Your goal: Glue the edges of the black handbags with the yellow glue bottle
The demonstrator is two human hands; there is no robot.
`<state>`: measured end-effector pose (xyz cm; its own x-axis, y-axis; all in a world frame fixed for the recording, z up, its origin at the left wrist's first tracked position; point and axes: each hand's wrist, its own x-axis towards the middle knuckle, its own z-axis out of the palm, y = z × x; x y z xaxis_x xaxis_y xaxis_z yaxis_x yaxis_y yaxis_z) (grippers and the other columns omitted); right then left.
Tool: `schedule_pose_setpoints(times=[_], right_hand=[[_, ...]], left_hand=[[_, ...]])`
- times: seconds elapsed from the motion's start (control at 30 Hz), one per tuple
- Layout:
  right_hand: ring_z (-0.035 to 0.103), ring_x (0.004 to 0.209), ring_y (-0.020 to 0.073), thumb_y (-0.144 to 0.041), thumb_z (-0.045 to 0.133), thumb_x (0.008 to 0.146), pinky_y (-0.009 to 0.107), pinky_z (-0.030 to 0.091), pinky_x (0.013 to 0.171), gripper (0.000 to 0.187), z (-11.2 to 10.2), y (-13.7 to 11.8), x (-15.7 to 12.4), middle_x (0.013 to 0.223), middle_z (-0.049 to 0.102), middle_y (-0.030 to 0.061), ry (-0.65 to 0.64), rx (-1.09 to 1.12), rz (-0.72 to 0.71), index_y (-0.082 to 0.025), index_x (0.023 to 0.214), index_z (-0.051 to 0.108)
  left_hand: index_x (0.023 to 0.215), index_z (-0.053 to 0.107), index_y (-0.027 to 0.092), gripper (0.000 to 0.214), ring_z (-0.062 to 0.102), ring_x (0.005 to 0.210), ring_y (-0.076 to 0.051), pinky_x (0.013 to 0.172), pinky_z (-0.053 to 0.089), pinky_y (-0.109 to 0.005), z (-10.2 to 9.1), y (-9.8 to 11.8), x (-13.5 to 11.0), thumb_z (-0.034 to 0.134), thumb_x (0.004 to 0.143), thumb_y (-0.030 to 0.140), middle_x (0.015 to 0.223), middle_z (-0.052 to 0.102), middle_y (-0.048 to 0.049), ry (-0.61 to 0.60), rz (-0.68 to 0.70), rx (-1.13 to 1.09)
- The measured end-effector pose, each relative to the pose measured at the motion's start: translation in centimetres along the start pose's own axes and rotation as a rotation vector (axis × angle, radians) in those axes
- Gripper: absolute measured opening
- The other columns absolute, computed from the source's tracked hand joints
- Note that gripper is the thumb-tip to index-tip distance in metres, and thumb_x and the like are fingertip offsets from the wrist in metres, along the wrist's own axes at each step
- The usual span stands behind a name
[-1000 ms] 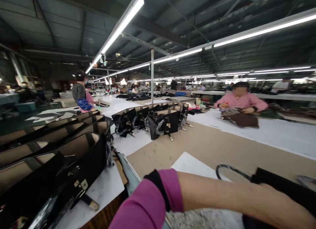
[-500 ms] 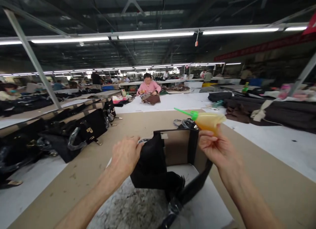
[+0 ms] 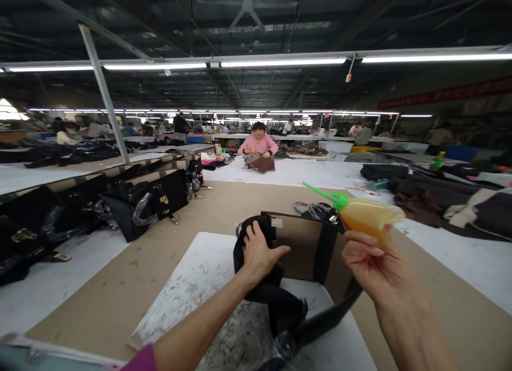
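My right hand (image 3: 372,261) grips a soft squeeze bottle (image 3: 370,219) with yellowish liquid inside and a long green spout, held above the work and pointing left. Below and left of it stands an unfinished black bag (image 3: 300,248), its brown lining facing up and a strap (image 3: 326,315) curving around the front. My left hand (image 3: 258,253) rests on the bag's folded black side, thumb stretched out to the right and fingers apart. Under the bag lies a white board (image 3: 200,275) covered in dark smears.
Several black bags (image 3: 160,200) with plastic-wrapped handles stand in a row at the left. Behind the work lies a black piece with a wrapped handle (image 3: 320,211). A co-worker in pink (image 3: 259,144) sits across the table. Dark fabric (image 3: 480,205) is piled at the right.
My left hand has moved from the bag's outer left edge onto its folded side, its fingers now spread. The bottle stays in my right hand. The view has turned left.
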<state>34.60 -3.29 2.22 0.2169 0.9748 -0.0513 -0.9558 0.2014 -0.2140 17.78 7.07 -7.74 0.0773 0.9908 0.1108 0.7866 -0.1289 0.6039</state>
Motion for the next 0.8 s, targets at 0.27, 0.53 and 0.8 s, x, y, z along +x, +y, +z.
schedule_pose_setpoints(times=[0.27,0.53,0.8], right_hand=[[0.043,0.041,0.0036,0.002,0.087,0.039,0.009,0.042,0.033,0.062,0.6,0.7,0.2,0.060,0.036,-0.0091,0.068,-0.032,0.012,-0.018,0.087,0.052],[0.044,0.040,0.0032,-0.009,0.089,0.043,0.008,0.038,0.032,0.055,0.6,0.9,0.0,0.056,0.040,-0.0094,0.066,-0.119,0.008,-0.017,0.083,0.052],[0.047,0.044,0.0048,-0.036,0.087,0.047,0.011,0.041,0.035,0.055,0.9,1.4,-1.6,0.067,0.058,-0.0020,0.020,-0.282,-0.071,-0.016,0.088,0.056]], left_hand=[[0.109,0.043,0.011,0.051,0.055,0.100,-0.031,0.079,0.043,-0.037,2.3,0.6,2.7,0.052,0.078,0.051,0.104,0.057,-0.0165,-0.011,0.027,0.130],[0.109,0.046,0.011,0.030,0.061,0.092,-0.024,0.079,0.043,-0.032,3.3,-0.6,2.7,0.032,0.088,0.027,0.095,0.064,-0.0158,-0.066,0.081,-0.032],[0.113,0.047,0.016,0.033,0.056,0.101,-0.021,0.091,0.040,-0.034,1.4,-1.4,2.0,0.033,0.087,0.028,0.109,0.059,-0.0092,-0.019,0.243,-0.539]])
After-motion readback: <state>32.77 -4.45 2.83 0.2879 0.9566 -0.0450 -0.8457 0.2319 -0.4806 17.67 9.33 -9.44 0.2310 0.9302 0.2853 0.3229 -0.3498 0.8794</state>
